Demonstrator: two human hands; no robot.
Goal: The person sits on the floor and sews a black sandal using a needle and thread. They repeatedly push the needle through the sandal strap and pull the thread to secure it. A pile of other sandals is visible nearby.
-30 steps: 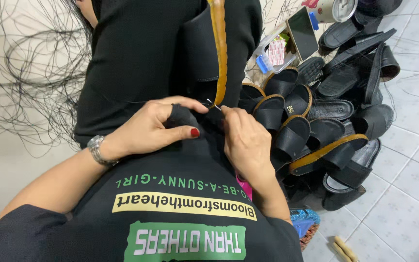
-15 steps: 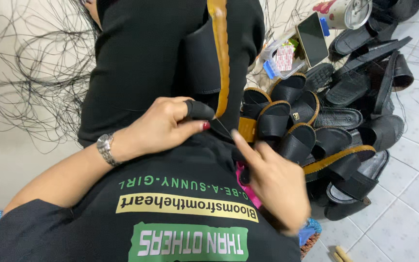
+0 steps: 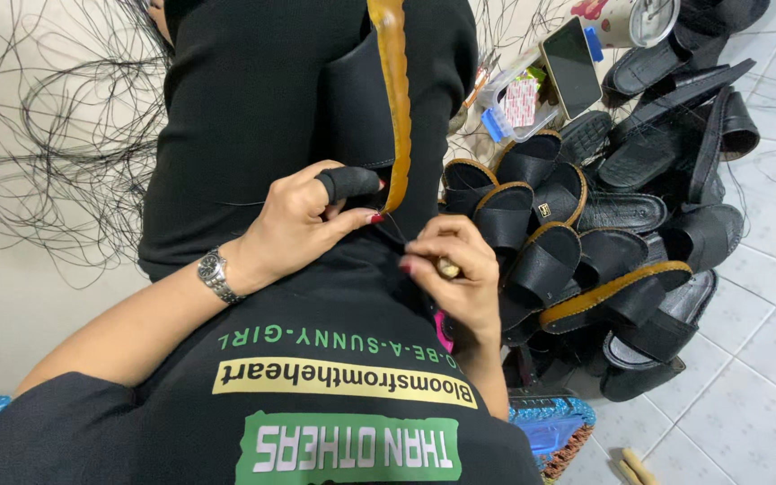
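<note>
A black sandal with a tan sole edge (image 3: 394,99) stands on end between my legs. My left hand (image 3: 303,216), with a black cover on the index finger and a metal watch on the wrist, pinches the sandal's lower end. My right hand (image 3: 455,269) is closed around a small light-coloured tool handle (image 3: 447,268) just right of and below that end. A thin black thread (image 3: 394,226) runs between the two hands.
A heap of black sandals (image 3: 586,242) lies on the tiled floor to the right. Behind it are a phone (image 3: 570,67), a small clear box (image 3: 515,99) and a mug (image 3: 626,18). Loose black threads (image 3: 56,153) spread at the left. Wooden sticks (image 3: 635,467) lie at bottom right.
My right hand had swung down and away to the right, and has come back up close to my left hand at the sandal's end.
</note>
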